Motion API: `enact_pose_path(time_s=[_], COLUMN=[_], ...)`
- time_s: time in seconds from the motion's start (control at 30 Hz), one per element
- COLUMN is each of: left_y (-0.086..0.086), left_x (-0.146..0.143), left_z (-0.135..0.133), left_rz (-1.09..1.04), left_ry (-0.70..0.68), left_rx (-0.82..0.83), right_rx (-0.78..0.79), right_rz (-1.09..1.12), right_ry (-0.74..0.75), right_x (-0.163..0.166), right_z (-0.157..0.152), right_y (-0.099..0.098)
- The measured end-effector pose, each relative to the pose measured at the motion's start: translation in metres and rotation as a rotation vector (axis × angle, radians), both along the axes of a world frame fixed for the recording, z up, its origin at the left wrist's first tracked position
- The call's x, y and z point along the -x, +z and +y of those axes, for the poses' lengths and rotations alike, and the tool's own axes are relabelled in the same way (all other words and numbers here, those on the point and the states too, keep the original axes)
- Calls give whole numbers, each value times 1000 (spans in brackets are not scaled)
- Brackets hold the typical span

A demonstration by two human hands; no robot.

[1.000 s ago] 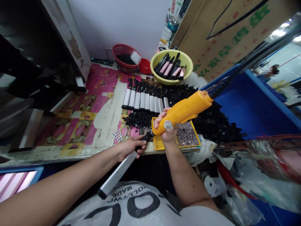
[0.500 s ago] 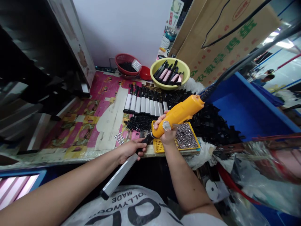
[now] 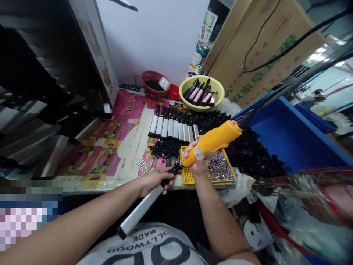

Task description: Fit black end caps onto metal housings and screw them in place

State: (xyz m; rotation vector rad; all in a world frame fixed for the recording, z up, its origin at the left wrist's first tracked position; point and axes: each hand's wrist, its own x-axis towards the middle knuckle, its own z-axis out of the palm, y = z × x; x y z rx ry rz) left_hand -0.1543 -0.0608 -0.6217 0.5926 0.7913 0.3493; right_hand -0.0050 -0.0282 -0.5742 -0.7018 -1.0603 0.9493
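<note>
My left hand (image 3: 154, 180) is closed round the upper end of a long silver bar with a black cap (image 3: 139, 212), which slants down toward my lap. My right hand (image 3: 199, 158) grips a yellow electric screwdriver (image 3: 213, 141). Its black tip meets the bar's black end just beside my left fingers. Under my right hand lies a yellow tray (image 3: 187, 176) holding a heap of small silver screws (image 3: 219, 165).
A row of finished silver bars (image 3: 172, 127) lies on the patterned table (image 3: 110, 143), with black washers (image 3: 165, 147) in front. Behind stand a yellow bowl (image 3: 202, 87) of pink and black pieces, a red basket (image 3: 154, 82), black parts (image 3: 248, 147) and a blue bin (image 3: 292, 136).
Both hands keep their grip and stay together at the table edge. The view has tilted up a little, so everything sits slightly lower in the picture.
</note>
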Motion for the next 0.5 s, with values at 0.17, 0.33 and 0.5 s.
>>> enact_pose_path(time_s=[0.17, 0.33, 0.5], left_y=[21, 43, 49], left_x=[33, 41, 49], left_z=[-37, -53, -22], left_rz=[385, 529, 377], left_ry=[-29, -51, -143], left_rx=[-670, -902, -582], right_rx=[-20, -5, -74], right_rz=[-37, -96, -81], right_ry=[72, 374, 53], right_x=[-7, -19, -42], right_z=[-16, -23, -25], right_y=[32, 59, 76])
